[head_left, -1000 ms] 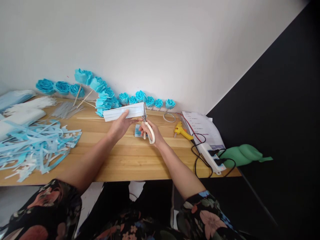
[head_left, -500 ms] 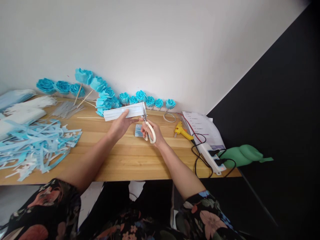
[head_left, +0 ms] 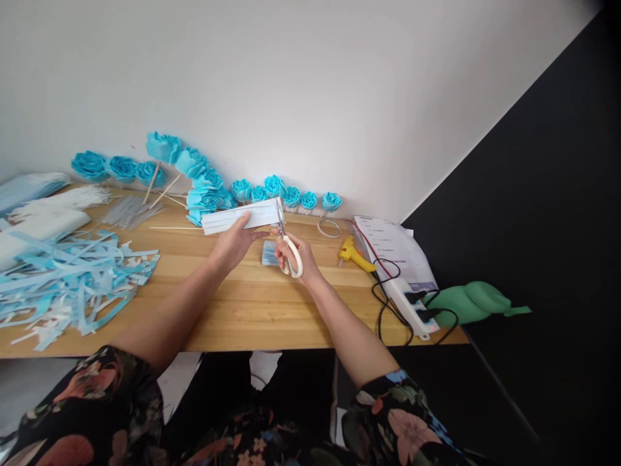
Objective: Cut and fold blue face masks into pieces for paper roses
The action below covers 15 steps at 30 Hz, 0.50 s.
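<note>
My left hand (head_left: 235,241) grips a flat white face mask (head_left: 228,219) and holds it level above the wooden table (head_left: 242,304). My right hand (head_left: 295,254) is closed round the white handles of a pair of scissors (head_left: 286,243). The blades point up and meet the mask's right end. A small blue pack (head_left: 269,254) lies on the table just under both hands.
Blue fabric roses (head_left: 272,188) on sticks line the wall. A heap of blue and white strips (head_left: 68,278) covers the left side. A yellow glue gun (head_left: 354,254), a tape ring (head_left: 328,227), papers (head_left: 388,246), a power strip (head_left: 410,304) with black cables and a green object (head_left: 468,301) lie right.
The scissors have shifted very slightly along the mask's right end. Both hands keep their hold and their place.
</note>
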Motion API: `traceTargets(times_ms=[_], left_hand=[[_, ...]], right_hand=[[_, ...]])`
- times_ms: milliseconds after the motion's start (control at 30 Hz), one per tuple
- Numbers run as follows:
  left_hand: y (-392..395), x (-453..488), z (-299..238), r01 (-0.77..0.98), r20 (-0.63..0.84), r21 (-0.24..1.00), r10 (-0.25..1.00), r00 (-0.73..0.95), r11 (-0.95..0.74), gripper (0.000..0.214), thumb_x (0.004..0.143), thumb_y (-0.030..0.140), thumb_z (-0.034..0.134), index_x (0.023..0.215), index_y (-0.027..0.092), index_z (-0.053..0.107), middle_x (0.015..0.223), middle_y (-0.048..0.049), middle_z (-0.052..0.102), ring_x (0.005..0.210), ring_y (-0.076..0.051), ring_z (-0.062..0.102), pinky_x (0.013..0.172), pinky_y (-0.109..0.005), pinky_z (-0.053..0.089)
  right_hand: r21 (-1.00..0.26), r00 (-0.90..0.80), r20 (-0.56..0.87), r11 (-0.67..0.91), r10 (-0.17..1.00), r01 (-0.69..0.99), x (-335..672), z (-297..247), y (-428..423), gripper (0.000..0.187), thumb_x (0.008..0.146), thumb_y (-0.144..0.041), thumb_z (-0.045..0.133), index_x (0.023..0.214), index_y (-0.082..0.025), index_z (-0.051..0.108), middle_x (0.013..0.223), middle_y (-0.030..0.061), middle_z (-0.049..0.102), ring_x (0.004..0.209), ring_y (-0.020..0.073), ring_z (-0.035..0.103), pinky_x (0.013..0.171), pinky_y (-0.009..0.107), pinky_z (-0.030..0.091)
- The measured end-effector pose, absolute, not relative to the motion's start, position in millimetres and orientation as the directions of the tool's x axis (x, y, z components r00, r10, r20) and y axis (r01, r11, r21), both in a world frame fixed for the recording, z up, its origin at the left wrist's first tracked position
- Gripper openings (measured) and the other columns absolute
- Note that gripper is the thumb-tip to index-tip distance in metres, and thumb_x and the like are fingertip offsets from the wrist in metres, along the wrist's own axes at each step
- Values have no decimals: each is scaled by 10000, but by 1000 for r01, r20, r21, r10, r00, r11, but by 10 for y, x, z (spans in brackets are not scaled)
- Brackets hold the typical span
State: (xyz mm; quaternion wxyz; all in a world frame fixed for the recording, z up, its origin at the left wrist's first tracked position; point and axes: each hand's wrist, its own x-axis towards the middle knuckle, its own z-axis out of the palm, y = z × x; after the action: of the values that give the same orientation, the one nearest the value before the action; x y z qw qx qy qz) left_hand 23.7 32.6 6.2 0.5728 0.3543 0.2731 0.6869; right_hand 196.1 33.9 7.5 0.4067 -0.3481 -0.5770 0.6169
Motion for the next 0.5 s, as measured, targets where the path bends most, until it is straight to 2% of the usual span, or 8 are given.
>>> traceTargets(times_ms=[500], left_hand=[[334, 241, 35, -590, 165, 786, 982, -89, -185, 447, 891, 472, 691, 1155, 112, 709, 1278, -193, 723, 1192, -360, 678, 904, -446, 560]], right_hand=[[-992, -395, 33, -17, 918, -123, 1935, 71, 319, 727, 730, -620, 784, 1278, -155, 672, 600, -69, 565, 410, 49, 459, 369, 185, 363]])
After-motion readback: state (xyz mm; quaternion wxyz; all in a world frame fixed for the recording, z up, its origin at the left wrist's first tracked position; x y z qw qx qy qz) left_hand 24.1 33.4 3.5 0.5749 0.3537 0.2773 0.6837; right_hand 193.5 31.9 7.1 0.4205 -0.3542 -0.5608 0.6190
